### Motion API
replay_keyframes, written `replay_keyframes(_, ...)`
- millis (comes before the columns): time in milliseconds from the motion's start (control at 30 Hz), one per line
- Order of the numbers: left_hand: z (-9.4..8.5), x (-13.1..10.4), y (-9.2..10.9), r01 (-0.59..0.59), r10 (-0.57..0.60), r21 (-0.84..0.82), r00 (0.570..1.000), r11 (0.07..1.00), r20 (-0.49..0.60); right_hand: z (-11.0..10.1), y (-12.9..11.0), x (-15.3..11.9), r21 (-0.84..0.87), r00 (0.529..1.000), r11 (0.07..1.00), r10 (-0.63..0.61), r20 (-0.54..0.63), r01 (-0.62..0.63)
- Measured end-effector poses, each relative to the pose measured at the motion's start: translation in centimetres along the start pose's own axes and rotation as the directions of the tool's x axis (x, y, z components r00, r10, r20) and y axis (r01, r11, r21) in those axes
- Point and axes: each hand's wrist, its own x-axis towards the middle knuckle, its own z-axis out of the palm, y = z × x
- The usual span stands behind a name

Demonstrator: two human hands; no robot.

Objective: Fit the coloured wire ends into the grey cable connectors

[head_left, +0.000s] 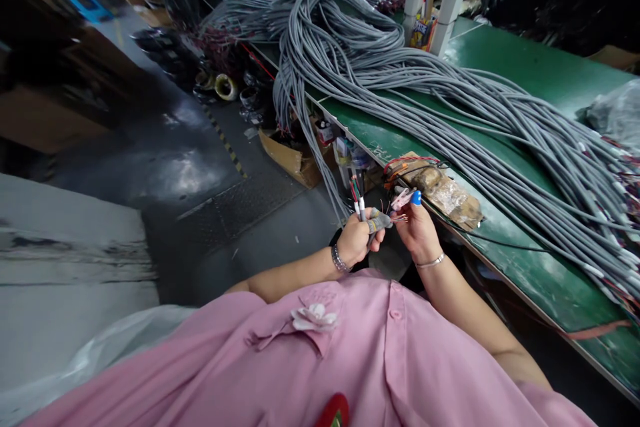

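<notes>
My left hand [356,237] is closed around grey cables [363,215], whose white-banded ends point up and show thin red, green and black wires [355,188]. Grey and yellow covers sit on its thumb or finger. Thin wires with bare-looking tips [399,218] stick out from it towards my right hand [418,235]. Blue covers a fingertip of my right hand, which is closed in a pinch beside those tips. A small pinkish-white thing [401,199] shows at its fingers; I cannot make out its kind. The two hands are close together, in front of the table edge.
A thick heap of grey cables [345,47] lies along the green table [505,47] and hangs over its edge. A tape-wrapped brown block [445,193] is at the edge near my right hand. Below stands an open cardboard box [293,159]. White posts [453,3] rise behind.
</notes>
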Motion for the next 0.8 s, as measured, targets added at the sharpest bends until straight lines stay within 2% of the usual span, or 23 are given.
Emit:
replay_keyframes(167,-0.1,0.2,-0.4,0.018,-0.018,0.014,1.0,1.0,-0.009,-0.2,0.3,0.2,-0.022,1.0,1.0,-0.011,-0.006,0.011)
replay_keyframes(367,-0.4,-0.6,0.0,-0.005,0.005,0.0,1.0,1.0,0.023,-0.3,-0.3,-0.4,0.05,0.996,0.995,0.084,0.03,-0.086)
replay_keyframes(500,-0.6,-1.3,0.2,-0.023,0.023,-0.02,1.0,1.0,0.006,-0.4,-0.9,-0.5,0.007,0.985,0.988,0.153,0.086,-0.154)
replay_keyframes(800,-0.2,-0.8,0.4,-0.063,0.062,-0.079,0.998,0.995,-0.018,-0.5,-0.3,-0.6,-0.108,0.999,0.993,-0.039,0.03,0.042)
